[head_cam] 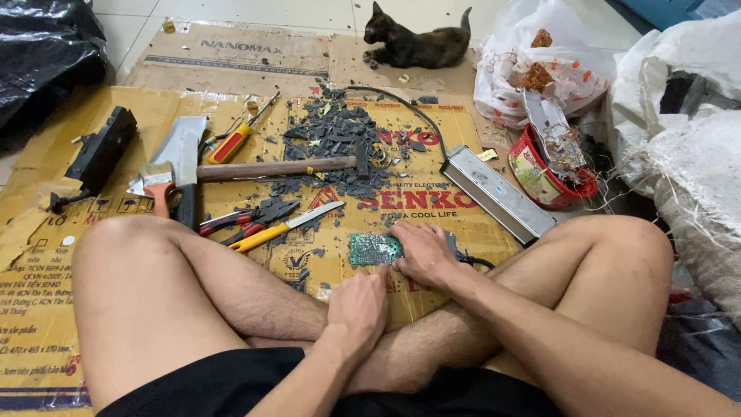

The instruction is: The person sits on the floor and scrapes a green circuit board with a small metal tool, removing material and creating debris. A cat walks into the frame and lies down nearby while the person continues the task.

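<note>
Right hand [421, 255] pressed flat on green circuit board [373, 249] on floor cardboard [46, 255], left hand [356, 306] resting loosely curled, empty, on crossed legs; board already out of metal casing [498, 193], dark shards [332, 143] scattered, board intact.

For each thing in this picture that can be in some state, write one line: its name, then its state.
right hand: palm down, pressing on the green circuit board
green circuit board: bare, flat on the cardboard
left hand: resting on the crossed legs, holding nothing
metal casing: lying flat, cable attached
hammer: lying on the cardboard, head in the grey debris
pliers: jaws shut
cat: lying down
</note>
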